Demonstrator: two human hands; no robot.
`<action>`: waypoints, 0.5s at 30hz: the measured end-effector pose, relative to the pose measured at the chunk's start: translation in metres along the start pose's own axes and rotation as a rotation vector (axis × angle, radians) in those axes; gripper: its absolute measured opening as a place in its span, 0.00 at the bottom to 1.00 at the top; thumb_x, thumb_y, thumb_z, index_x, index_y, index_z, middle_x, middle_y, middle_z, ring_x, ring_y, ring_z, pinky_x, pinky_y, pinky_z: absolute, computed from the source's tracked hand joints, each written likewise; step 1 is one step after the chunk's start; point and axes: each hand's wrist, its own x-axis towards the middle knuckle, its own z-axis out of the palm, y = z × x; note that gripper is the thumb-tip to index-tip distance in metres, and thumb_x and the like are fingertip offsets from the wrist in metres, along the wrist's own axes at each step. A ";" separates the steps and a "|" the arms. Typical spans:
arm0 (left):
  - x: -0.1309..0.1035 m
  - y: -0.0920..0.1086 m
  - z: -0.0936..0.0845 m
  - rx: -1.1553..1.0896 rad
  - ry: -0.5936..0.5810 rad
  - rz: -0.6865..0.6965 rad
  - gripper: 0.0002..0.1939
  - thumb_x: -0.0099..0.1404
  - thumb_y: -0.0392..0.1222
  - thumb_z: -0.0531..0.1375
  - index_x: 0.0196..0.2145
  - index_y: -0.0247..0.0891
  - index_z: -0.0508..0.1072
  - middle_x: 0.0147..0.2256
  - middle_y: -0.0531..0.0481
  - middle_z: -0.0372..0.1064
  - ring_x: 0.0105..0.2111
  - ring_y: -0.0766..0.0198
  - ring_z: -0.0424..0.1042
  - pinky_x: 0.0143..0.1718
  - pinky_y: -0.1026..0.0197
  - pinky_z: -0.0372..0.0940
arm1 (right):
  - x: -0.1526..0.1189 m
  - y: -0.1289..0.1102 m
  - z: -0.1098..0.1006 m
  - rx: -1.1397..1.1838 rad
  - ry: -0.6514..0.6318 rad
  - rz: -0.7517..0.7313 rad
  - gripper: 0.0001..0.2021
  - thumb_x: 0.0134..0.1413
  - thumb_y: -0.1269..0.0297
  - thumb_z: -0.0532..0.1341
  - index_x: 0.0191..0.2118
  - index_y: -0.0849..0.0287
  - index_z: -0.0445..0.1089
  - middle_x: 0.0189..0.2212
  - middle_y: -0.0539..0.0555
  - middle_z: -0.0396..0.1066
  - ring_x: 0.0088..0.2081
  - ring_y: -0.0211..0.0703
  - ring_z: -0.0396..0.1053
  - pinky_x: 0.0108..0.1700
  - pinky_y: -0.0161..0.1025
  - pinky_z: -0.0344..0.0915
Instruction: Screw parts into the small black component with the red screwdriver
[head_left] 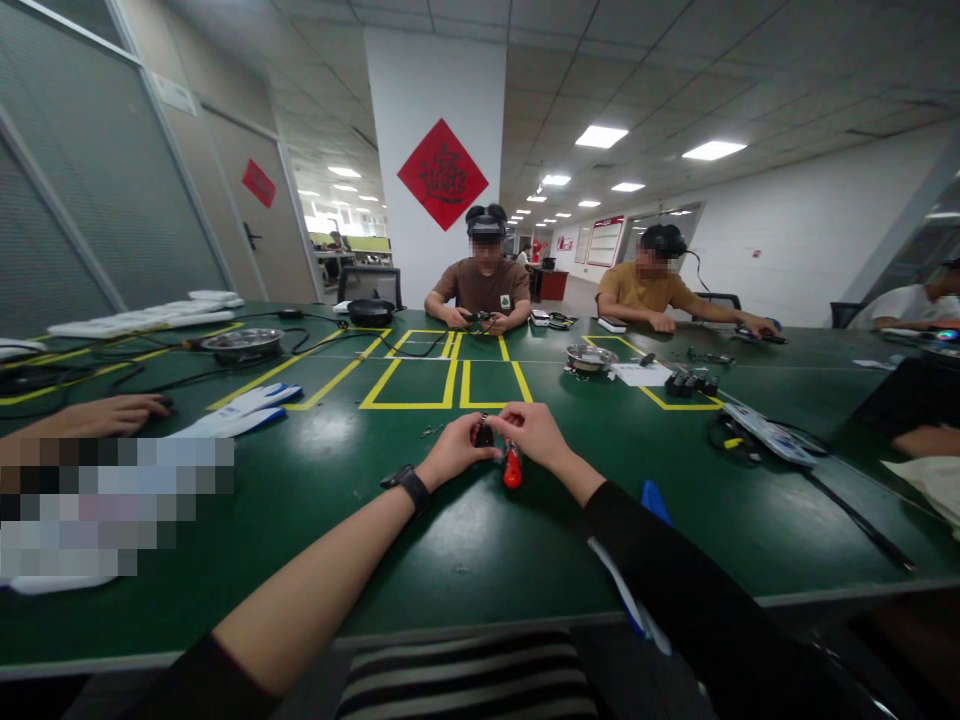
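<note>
- My left hand [454, 448] pinches a small dark part [485, 434] between thumb and fingers, at my twelve o'clock.
- My right hand [534, 437] bends its fingers in at the part's top; too small to tell whether they grip anything.
- A red-handled tool [511, 470] sits at seven o'clock from my right hand.
- Tiny loose bits [433, 431] lie at ten o'clock from my left.

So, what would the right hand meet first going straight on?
Most likely the small dark part held in the left hand; the right hand looks almost against it, though depth is unclear.
</note>
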 end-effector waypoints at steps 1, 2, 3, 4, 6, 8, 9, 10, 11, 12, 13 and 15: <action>-0.001 0.001 0.000 0.000 -0.007 -0.008 0.21 0.46 0.49 0.66 0.33 0.34 0.67 0.29 0.52 0.65 0.28 0.65 0.63 0.29 0.63 0.58 | 0.001 0.005 0.002 0.053 0.036 0.029 0.15 0.57 0.57 0.52 0.29 0.61 0.69 0.24 0.50 0.69 0.25 0.34 0.64 0.29 0.32 0.56; -0.002 0.002 -0.001 -0.007 -0.019 -0.012 0.22 0.46 0.49 0.66 0.35 0.34 0.68 0.29 0.51 0.65 0.29 0.65 0.63 0.30 0.62 0.59 | 0.003 0.011 0.003 0.079 0.080 0.059 0.15 0.58 0.60 0.49 0.30 0.61 0.69 0.25 0.51 0.69 0.27 0.35 0.64 0.31 0.32 0.57; -0.002 0.003 -0.003 -0.017 -0.036 -0.012 0.23 0.46 0.49 0.66 0.37 0.34 0.67 0.30 0.51 0.66 0.29 0.64 0.64 0.31 0.61 0.60 | 0.004 0.017 0.004 0.072 0.091 0.074 0.13 0.58 0.63 0.49 0.32 0.61 0.69 0.28 0.51 0.69 0.29 0.36 0.65 0.33 0.33 0.58; -0.002 0.005 -0.005 -0.030 -0.058 -0.010 0.25 0.46 0.49 0.65 0.40 0.35 0.67 0.32 0.50 0.66 0.30 0.64 0.65 0.33 0.61 0.61 | 0.005 0.022 0.005 0.046 0.062 0.070 0.09 0.55 0.67 0.52 0.34 0.61 0.69 0.31 0.52 0.69 0.32 0.36 0.65 0.35 0.33 0.58; -0.001 0.011 -0.014 -0.051 -0.097 -0.001 0.31 0.46 0.50 0.66 0.46 0.37 0.64 0.36 0.49 0.66 0.33 0.63 0.66 0.35 0.59 0.63 | 0.005 0.032 0.004 -0.013 -0.062 0.040 0.11 0.48 0.77 0.54 0.36 0.60 0.70 0.35 0.53 0.67 0.37 0.38 0.64 0.39 0.34 0.59; 0.002 0.022 -0.028 -0.055 -0.087 0.022 0.37 0.45 0.50 0.66 0.51 0.39 0.60 0.40 0.47 0.65 0.36 0.61 0.66 0.38 0.57 0.64 | 0.003 0.037 0.002 -0.045 -0.198 -0.015 0.15 0.44 0.81 0.54 0.36 0.59 0.71 0.37 0.53 0.65 0.39 0.39 0.64 0.41 0.35 0.58; 0.002 0.031 -0.037 -0.043 -0.049 0.045 0.37 0.46 0.50 0.66 0.52 0.39 0.59 0.41 0.47 0.65 0.37 0.61 0.67 0.39 0.57 0.64 | 0.003 0.038 0.000 -0.055 -0.252 -0.045 0.16 0.43 0.81 0.54 0.36 0.58 0.71 0.37 0.53 0.64 0.40 0.39 0.63 0.42 0.35 0.58; 0.000 0.041 -0.045 -0.022 0.007 0.081 0.36 0.47 0.50 0.65 0.52 0.39 0.59 0.41 0.46 0.65 0.38 0.60 0.67 0.39 0.56 0.64 | 0.002 0.039 -0.002 -0.060 -0.292 -0.074 0.17 0.43 0.82 0.54 0.37 0.57 0.71 0.38 0.53 0.63 0.40 0.39 0.63 0.42 0.35 0.58; -0.004 0.054 -0.053 0.001 0.089 0.129 0.33 0.50 0.50 0.63 0.52 0.39 0.59 0.41 0.46 0.65 0.38 0.60 0.67 0.40 0.55 0.64 | 0.001 0.038 -0.004 -0.064 -0.322 -0.102 0.18 0.43 0.82 0.54 0.38 0.57 0.71 0.38 0.53 0.63 0.40 0.39 0.63 0.43 0.35 0.58; -0.013 0.067 -0.059 0.023 0.181 0.184 0.29 0.54 0.49 0.61 0.51 0.39 0.60 0.41 0.46 0.66 0.38 0.60 0.67 0.41 0.54 0.63 | 0.001 0.037 -0.005 -0.068 -0.344 -0.124 0.19 0.43 0.82 0.53 0.39 0.57 0.71 0.39 0.53 0.63 0.40 0.39 0.63 0.43 0.35 0.58; -0.026 0.082 -0.062 0.044 0.259 0.237 0.25 0.57 0.47 0.59 0.51 0.39 0.60 0.40 0.46 0.66 0.39 0.60 0.67 0.42 0.53 0.63 | 0.001 0.036 -0.007 -0.067 -0.358 -0.142 0.19 0.43 0.82 0.53 0.39 0.56 0.71 0.39 0.53 0.63 0.39 0.38 0.63 0.42 0.34 0.58; -0.066 0.109 -0.058 0.074 0.366 0.350 0.18 0.60 0.44 0.56 0.49 0.44 0.62 0.37 0.47 0.67 0.37 0.60 0.68 0.40 0.51 0.64 | 0.002 0.034 -0.010 -0.069 -0.387 -0.164 0.19 0.42 0.82 0.54 0.40 0.57 0.71 0.39 0.53 0.63 0.37 0.37 0.63 0.40 0.33 0.58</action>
